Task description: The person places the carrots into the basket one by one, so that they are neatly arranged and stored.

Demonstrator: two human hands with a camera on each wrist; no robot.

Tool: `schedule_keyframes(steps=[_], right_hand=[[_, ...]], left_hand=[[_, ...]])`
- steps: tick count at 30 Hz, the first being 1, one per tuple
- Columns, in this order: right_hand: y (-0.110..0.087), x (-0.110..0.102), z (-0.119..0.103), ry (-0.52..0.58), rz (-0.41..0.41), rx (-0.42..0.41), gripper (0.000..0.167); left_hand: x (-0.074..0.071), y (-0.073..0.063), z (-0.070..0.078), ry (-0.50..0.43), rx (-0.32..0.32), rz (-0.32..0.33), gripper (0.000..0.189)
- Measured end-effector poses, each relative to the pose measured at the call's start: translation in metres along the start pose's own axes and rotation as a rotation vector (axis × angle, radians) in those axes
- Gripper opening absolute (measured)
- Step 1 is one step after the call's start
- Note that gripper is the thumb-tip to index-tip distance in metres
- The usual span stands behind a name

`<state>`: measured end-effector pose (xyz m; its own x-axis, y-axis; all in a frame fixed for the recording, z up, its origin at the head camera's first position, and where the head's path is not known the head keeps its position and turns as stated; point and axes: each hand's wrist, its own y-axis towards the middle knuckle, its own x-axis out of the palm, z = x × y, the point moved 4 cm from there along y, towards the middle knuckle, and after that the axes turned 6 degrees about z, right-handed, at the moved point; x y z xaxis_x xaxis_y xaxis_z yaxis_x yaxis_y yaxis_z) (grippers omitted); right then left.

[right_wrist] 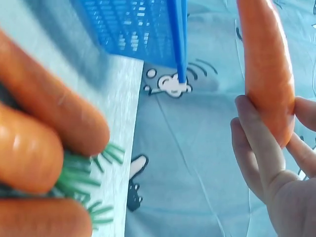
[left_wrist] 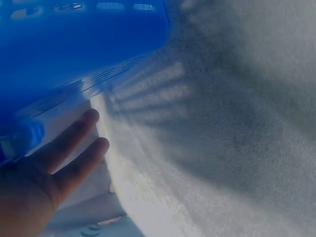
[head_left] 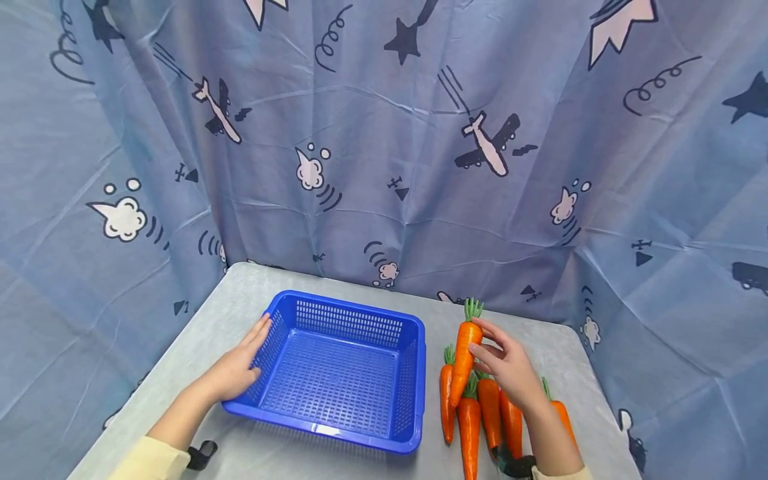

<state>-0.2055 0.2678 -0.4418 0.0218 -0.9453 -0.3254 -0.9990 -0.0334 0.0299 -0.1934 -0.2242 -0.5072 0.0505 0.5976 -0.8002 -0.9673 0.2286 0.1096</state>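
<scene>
A blue plastic basket (head_left: 336, 373) with slotted walls stands on the table, its inside bare. My left hand (head_left: 235, 368) rests with straight fingers against its left rim; in the left wrist view the fingers (left_wrist: 74, 170) lie extended beside the basket wall (left_wrist: 84, 49). To the right of the basket, my right hand (head_left: 504, 363) pinches an orange carrot (head_left: 464, 357) with green stem stubs, holding it above other carrots. The right wrist view shows fingers and thumb on both sides of that carrot (right_wrist: 269, 64) near its thick end.
Several carrots (head_left: 470, 427) lie on the table under and around my right hand, one carrot (head_left: 564, 420) farther right by the forearm. A grey-white cloth covers the table (head_left: 252, 280). Blue patterned curtains (head_left: 372, 167) hang behind and at both sides.
</scene>
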Motion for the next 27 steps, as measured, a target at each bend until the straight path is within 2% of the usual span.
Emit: schedule_keyframes(steps=[4, 12, 20, 27], right_hand=[[0.005, 0.015, -0.003, 0.069, -0.031, -0.011, 0.059], [0.019, 0.047, -0.013, 0.131, -0.038, 0.006, 0.057], [0.030, 0.084, -0.027, 0.163, -0.064, 0.000, 0.058], [0.040, 0.110, -0.033, 0.226, -0.051, 0.010, 0.052]], left_hand=[[0.001, -0.001, -0.001, -0.017, 0.008, 0.013, 0.089], [0.003, 0.001, -0.004, -0.078, 0.019, 0.020, 0.089], [0.005, 0.002, -0.005, -0.099, 0.026, 0.024, 0.091], [0.005, 0.001, -0.004, -0.107, 0.023, 0.035, 0.090]])
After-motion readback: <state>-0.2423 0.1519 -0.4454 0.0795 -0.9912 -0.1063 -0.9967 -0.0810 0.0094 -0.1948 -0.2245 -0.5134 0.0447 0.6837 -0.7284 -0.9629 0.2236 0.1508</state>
